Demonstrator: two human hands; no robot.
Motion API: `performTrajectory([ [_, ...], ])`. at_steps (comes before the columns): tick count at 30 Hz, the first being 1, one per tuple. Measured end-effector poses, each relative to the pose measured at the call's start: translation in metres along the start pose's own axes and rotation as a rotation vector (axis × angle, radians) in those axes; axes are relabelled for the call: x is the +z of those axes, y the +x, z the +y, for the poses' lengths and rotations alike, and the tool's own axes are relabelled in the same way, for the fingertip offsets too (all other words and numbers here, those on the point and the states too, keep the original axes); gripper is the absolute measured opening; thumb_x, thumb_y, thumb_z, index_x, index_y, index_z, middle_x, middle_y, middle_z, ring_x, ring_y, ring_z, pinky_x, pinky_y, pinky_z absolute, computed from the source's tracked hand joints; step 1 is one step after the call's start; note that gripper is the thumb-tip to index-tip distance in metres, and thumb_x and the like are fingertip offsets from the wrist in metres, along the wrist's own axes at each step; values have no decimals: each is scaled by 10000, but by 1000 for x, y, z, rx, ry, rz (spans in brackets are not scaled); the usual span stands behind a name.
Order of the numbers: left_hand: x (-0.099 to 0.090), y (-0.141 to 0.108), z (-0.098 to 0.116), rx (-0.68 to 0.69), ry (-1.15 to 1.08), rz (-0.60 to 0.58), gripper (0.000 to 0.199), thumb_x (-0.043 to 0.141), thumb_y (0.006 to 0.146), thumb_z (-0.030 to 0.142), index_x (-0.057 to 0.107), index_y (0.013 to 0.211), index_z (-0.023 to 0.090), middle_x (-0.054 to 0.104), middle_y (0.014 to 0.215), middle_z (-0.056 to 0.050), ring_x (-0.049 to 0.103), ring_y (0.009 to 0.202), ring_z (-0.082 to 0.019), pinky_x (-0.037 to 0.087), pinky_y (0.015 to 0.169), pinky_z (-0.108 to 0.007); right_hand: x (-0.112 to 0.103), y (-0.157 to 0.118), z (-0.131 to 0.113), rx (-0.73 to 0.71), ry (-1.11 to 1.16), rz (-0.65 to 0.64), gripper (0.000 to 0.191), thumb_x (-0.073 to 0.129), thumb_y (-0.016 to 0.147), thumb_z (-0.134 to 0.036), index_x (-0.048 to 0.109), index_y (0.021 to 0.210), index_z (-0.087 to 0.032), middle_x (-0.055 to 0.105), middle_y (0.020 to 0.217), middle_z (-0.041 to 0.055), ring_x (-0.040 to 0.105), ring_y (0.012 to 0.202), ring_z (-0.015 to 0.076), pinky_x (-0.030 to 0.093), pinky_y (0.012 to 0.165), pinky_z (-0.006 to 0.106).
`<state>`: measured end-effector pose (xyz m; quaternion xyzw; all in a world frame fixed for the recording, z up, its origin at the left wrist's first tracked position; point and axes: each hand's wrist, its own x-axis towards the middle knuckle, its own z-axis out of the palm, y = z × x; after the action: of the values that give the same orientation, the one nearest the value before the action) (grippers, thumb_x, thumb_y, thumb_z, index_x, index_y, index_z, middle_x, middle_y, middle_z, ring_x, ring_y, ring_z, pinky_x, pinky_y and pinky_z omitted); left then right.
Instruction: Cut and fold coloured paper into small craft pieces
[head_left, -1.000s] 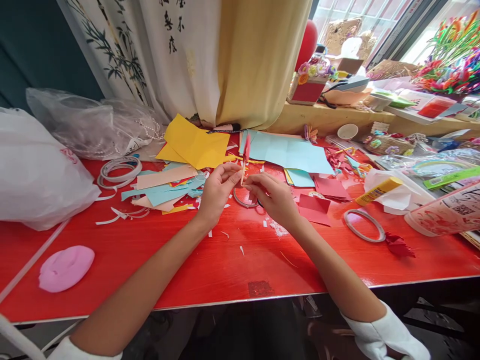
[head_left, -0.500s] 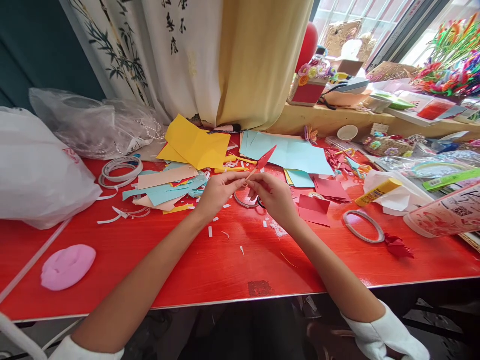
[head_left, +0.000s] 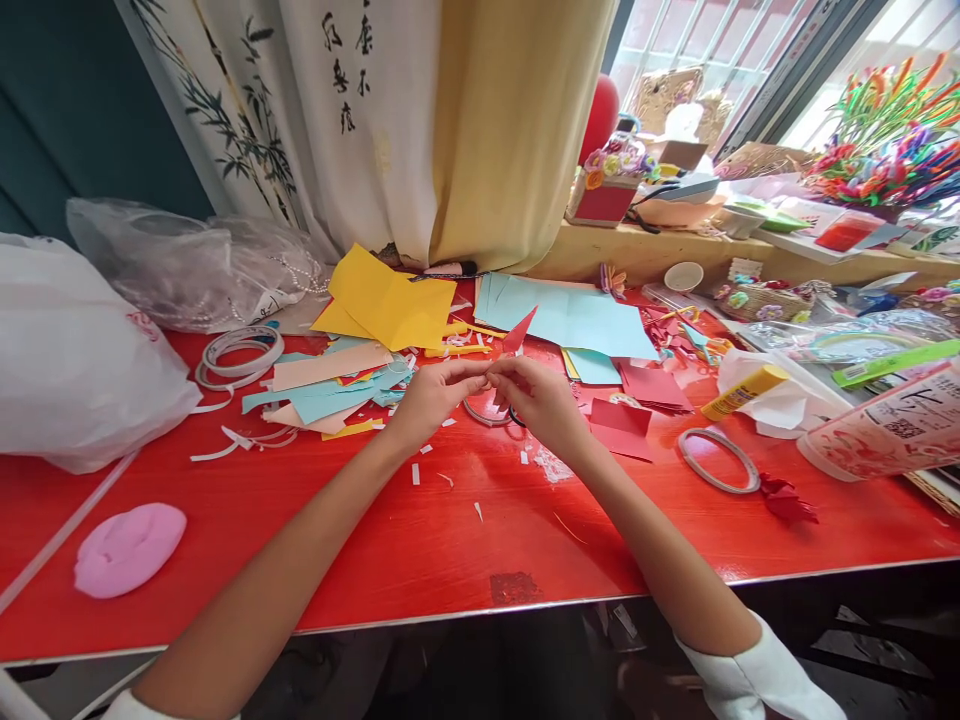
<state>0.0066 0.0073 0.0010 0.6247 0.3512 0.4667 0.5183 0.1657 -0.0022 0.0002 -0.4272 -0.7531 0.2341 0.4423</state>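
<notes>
Near the middle of the red table, my left hand and my right hand meet at the fingertips. Both pinch a piece of folded red paper, whose pointed end sticks up beyond the fingers. Its lower part is hidden by my hands. Under them lies a roll of tape, partly covered, with a dark scissor handle beside it. Small white paper scraps are scattered nearer the front.
Yellow paper, blue sheets and cut strips lie behind. At right are red squares, a tape ring, a glue stick and a red paper flower. Pink clay and a white bag are left.
The red paper's raised tip has dropped slightly and shifted left, and my fingertips have closed in around it. The whole view has tilted up a little.
</notes>
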Motion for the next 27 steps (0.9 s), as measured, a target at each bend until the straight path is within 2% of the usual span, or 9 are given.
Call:
performTrajectory([
  [7,3,0,-1,13,-45,33,228,611,721,264,670,922,176,673,891,-50,607,835,-168,462,824,-317,-1,0,-4,16,37,-3,84,488,833,-223,559,828,-179,589,709,10,552,546,98,442,550,233],
  [14,5,0,0,59,-142,146,201,647,689,240,549,853,176,623,779,4,615,779,-133,486,795,-306,4,-4,-6,54,141,103,202,431,871,-320,570,920,-182,563,666,-4,542,538,92,447,548,236],
  [17,5,-1,2,39,-182,174,226,651,683,221,489,836,178,619,755,15,624,750,-132,492,778,-315,2,-5,-8,16,194,171,220,447,865,-334,510,1039,-216,552,723,-10,537,538,84,454,517,226],
  [22,6,-2,4,-3,-250,202,214,637,685,201,463,808,175,612,736,18,624,745,-134,490,770,-319,-1,-3,-9,-143,-65,144,184,534,819,-291,542,991,-228,551,866,23,559,688,108,491,608,244],
  [24,8,-3,5,1,-254,198,202,630,688,203,471,810,177,610,752,15,618,769,-136,482,770,-309,2,-3,-8,-137,-70,132,255,567,793,-293,501,1033,-233,536,942,33,560,717,112,496,614,251],
  [27,12,-5,6,16,-261,177,177,619,692,201,483,803,179,593,759,17,604,787,-134,475,766,-296,9,-4,-5,-43,59,166,360,609,754,-321,420,1049,-241,502,1023,35,566,713,104,505,601,255],
])
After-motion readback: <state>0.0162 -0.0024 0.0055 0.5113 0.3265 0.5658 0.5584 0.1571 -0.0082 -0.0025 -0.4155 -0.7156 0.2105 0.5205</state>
